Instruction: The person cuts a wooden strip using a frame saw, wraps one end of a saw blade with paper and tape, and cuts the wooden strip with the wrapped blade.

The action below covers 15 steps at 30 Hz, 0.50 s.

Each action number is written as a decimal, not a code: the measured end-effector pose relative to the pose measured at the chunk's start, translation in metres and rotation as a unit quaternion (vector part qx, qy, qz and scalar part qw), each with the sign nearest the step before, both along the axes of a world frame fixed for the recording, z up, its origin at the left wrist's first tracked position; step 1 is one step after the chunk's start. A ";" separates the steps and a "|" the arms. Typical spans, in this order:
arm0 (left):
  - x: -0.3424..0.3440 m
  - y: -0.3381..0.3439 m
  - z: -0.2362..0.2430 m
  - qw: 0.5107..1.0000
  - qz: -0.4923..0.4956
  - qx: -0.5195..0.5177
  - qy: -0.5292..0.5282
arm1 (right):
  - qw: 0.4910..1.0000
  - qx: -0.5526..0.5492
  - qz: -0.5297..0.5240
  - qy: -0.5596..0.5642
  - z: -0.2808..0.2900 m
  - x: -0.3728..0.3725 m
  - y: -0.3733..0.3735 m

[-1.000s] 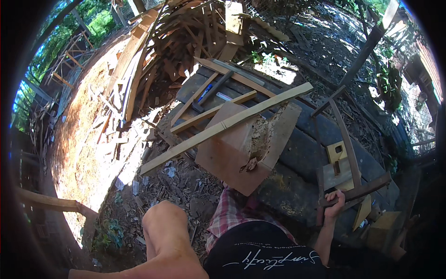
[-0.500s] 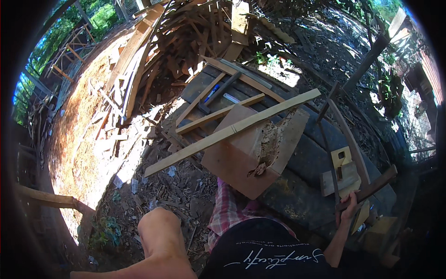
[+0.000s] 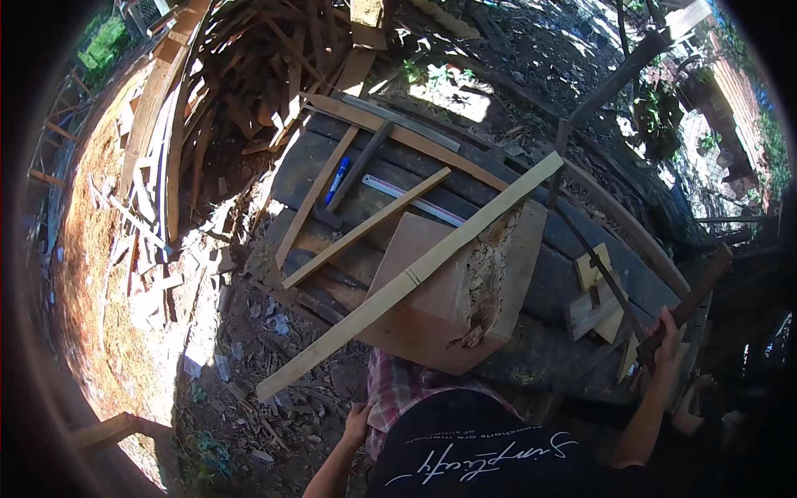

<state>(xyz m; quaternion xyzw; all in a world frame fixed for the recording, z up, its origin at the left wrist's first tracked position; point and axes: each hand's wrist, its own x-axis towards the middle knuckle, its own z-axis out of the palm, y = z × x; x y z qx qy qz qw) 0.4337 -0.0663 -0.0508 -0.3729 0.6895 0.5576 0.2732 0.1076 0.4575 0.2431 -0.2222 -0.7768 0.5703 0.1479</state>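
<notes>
1. Head view: the right hand (image 3: 662, 336) is closed around one dark wooden end of a frame saw (image 3: 701, 286), at the near right.
2. The saw's narrow blade (image 3: 591, 251) runs from this hand toward the far side, with a long wooden bar beside it.
3. The left hand (image 3: 357, 423) is low at the near left, beside the plaid cloth (image 3: 398, 394), well apart from the right; whether it grips anything, I cannot tell.
4. A pale wooden strip (image 3: 353, 321) slants from near left to far right, across a brown block (image 3: 432, 324) with a crumbled hollow. Dark lines cross the strip mid-length.
5. The block sits on a dark plank bench (image 3: 295, 170).
6. Left of the block, on the bench, are a hammer (image 3: 363, 170), a blue marker (image 3: 339, 177) and a ruler (image 3: 423, 203).
7. Scrap wood (image 3: 253, 83) is heaped at the far left.
</notes>
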 end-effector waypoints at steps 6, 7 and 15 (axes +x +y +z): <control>-0.132 -0.067 0.093 0.952 -0.246 0.180 0.039 | 0.998 0.048 0.016 -0.036 0.013 -0.056 -0.025; -0.162 -0.068 0.113 0.951 -0.237 0.190 0.052 | 0.997 0.069 0.006 -0.028 0.014 -0.065 -0.029; -0.320 -0.059 0.167 0.926 -0.139 0.143 0.321 | 0.991 0.120 0.049 -0.040 -0.011 -0.087 -0.049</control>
